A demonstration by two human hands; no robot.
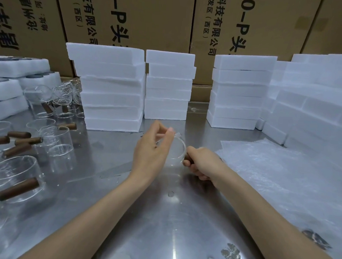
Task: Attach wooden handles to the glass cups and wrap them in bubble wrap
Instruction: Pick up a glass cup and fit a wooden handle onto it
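Note:
A clear glass cup (177,151) is held above the middle of the steel table. My left hand (153,150) grips its body from the left, fingers curled over the rim. My right hand (202,163) grips the dark wooden handle (188,156) that sticks out of the cup's right side. A stack of bubble wrap sheets (279,176) lies flat on the table to the right of my hands.
Several glass cups with wooden handles (16,182) and some without stand at the left. Loose wooden handles (19,138) lie among them. White foam blocks (112,87) are stacked behind and at the right (316,102), cardboard boxes (133,17) behind them.

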